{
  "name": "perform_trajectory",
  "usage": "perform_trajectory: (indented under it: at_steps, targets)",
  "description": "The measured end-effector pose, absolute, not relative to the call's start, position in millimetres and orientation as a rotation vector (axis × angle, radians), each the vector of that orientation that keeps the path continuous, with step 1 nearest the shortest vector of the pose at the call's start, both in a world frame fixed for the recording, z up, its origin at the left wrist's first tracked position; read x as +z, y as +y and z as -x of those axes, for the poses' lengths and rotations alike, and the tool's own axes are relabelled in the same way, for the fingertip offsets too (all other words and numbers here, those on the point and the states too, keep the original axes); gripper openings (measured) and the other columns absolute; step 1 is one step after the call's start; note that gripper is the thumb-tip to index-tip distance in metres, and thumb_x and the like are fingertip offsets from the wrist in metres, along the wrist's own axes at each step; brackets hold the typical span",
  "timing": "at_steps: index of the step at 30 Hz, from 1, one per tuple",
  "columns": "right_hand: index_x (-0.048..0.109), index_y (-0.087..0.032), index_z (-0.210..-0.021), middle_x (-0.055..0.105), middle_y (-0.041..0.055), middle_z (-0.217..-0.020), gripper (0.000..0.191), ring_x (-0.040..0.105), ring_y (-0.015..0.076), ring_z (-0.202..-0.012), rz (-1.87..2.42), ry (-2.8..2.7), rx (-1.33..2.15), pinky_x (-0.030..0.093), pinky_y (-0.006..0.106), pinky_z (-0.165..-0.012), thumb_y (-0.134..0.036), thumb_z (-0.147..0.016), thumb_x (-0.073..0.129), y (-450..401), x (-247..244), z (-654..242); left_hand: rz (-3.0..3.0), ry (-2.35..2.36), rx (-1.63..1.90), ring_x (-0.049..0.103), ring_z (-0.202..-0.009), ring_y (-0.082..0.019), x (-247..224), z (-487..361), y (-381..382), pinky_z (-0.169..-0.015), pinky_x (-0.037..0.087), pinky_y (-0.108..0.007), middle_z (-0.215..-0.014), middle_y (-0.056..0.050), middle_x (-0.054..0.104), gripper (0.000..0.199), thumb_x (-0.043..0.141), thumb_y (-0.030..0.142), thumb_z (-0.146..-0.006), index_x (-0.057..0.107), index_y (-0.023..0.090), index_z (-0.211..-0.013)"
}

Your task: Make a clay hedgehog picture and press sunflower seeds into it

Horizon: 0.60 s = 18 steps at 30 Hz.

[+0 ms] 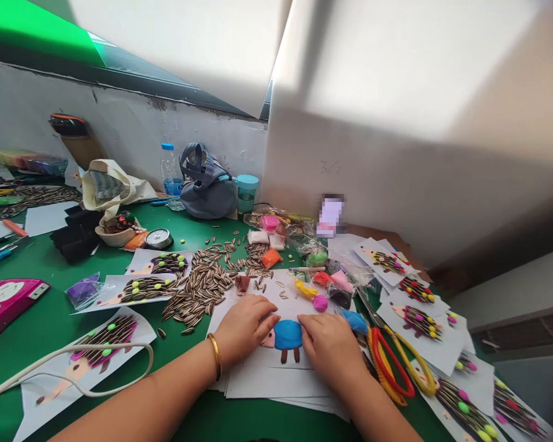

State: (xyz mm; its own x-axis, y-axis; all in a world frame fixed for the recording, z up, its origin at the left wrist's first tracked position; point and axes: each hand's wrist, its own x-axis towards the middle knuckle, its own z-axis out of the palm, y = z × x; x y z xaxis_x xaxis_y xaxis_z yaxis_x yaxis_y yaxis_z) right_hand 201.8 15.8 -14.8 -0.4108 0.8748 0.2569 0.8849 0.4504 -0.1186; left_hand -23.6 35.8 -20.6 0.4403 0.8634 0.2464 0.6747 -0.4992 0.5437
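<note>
A stack of white paper (pixel 258 383) lies in front of me, its top sheet bearing a flat blue clay body (pixel 288 335) with a pinkish head on its left and two brown legs below. My left hand (pixel 244 328) rests on the sheet at the head's side, fingers bent together; whether they pinch anything is hidden. At the right edge of the blue clay, my right hand (pixel 329 344) touches the shape with its fingertips, and its other fingers are curled out of clear sight. A pile of striped sunflower seeds (pixel 203 279) sits left of the paper's top.
Scissors with red and yellow handles (pixel 391 362) lie right of my right hand. Finished hedgehog pictures (pixel 415 319) spread at the right, others at the left. Bagged clay (pixel 271 258), a grey bag (pixel 207 190), a phone (pixel 330 216) and a pink tape dispenser (pixel 11 304) surround the work.
</note>
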Motion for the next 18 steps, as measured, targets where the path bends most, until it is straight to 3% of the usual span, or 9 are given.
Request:
perform_trajectory:
  at_steps: [9, 18]
  targets:
    - [0.072, -0.022, -0.102, 0.075, 0.0026, -0.095, 0.023, 0.064, 0.0205, -0.09, 1.446, -2.331, 0.007, 0.033, 0.035, -0.081, -0.017, -0.09, 0.054, 20, -13, -208, -2.303, 1.32, 0.676, 0.064, -0.1, -0.026, -17, 23, 38, -0.089, 0.048, -0.039, -0.106, -0.009, 0.072, 0.028, 0.048, 0.035, -0.098, 0.069, 0.018, -0.107]
    - [0.068, -0.023, -0.111, 0.07, 0.0073, -0.101, 0.023, 0.056, 0.0248, -0.098, 1.673, -2.249, -0.287, 0.032, 0.037, -0.082, -0.022, -0.09, 0.059, 46, 3, -216, -2.283, 1.298, 0.688, 0.064, -0.102, -0.026, -15, 23, 36, -0.089, 0.048, -0.039, -0.107, -0.009, 0.072, 0.03, 0.047, 0.036, -0.098, 0.068, 0.018, -0.109]
